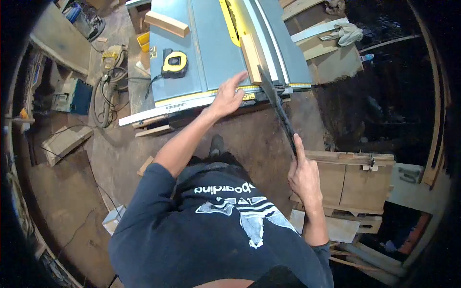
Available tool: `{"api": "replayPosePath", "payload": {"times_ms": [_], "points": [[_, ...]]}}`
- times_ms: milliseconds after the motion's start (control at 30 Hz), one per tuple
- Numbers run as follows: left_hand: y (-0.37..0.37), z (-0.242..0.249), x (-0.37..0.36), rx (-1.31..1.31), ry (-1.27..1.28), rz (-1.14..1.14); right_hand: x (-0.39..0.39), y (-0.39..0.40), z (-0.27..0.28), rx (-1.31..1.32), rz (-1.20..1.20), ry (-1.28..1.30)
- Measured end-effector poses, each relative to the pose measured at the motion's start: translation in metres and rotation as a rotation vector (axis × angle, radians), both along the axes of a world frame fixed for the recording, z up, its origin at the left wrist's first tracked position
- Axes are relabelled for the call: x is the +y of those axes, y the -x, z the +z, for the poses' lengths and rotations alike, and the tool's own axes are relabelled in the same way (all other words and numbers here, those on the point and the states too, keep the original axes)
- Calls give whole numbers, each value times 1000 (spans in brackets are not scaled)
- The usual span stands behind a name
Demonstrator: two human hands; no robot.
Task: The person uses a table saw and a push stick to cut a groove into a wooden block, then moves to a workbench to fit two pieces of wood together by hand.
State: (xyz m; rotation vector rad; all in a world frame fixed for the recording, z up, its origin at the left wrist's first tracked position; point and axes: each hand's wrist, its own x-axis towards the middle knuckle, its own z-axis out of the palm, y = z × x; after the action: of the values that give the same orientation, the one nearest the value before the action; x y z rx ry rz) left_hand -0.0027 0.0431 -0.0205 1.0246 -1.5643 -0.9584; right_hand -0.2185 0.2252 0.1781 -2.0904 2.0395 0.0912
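A short wooden block (250,60) lies on the grey table saw top (211,43), its far end beside the yellow throat plate (229,24) with the toothed blade (234,19) in its slot. My left hand (228,97) reaches over the saw's front edge, fingers stretched out, with the index fingertip right at the block's left side. My right hand (305,175) is closed round the handle of a long black push stick (281,111). The stick's far tip meets the near end of the block, next to the white rip fence (264,48).
A yellow-black tape measure (175,63) and another wood piece (166,24) lie on the saw top, left of the blade. Gloves (348,34) rest on boards at the right. A wooden cabinet (345,185) stands by my right arm. Cables and a hose (101,103) cover the floor at left.
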Motion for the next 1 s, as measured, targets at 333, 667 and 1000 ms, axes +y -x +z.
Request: {"api": "replayPosePath", "payload": {"times_ms": [333,667,1000], "points": [[-73,-207,87,1093,-1062,497,-5,-31,19,4,-115,-46],[-65,-181,55,1919,-1117,657,-8,-45,29,37,-144,-41],[-61,-192,43,2028,-1130,627,-6,-40,23,99,-65,-14]]}}
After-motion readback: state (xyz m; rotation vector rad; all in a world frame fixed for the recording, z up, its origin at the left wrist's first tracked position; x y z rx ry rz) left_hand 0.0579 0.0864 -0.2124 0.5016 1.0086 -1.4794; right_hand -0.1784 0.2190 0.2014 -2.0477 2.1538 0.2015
